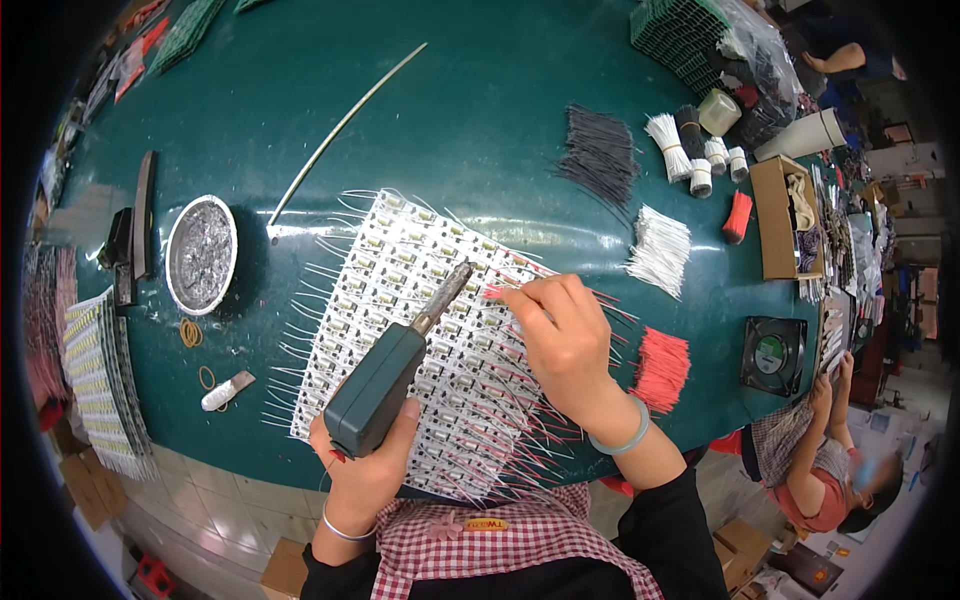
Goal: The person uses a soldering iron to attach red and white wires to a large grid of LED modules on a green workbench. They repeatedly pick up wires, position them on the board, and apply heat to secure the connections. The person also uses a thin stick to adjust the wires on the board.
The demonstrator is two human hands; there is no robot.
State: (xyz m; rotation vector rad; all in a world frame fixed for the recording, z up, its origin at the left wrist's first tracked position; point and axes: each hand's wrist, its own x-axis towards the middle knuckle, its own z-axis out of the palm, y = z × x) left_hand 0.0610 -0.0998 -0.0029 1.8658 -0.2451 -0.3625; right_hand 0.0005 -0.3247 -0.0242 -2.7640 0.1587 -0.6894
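My left hand (365,470) grips a dark green soldering gun (385,385) whose metal tip (455,278) points up and right over a white panel of small circuit boards (400,300). My right hand (560,335) pinches a short red wire (495,292) against the panel, just right of the tip. Red and white wires stick out from the panel's edges. A green bangle sits on my right wrist.
A round tin of solder dross (200,253) lies left of the panel. Bundles of black (600,155), white (660,250) and red wires (662,367) lie to the right, with a cardboard box (775,215) and a small fan (773,355). Another person (825,470) sits at the lower right.
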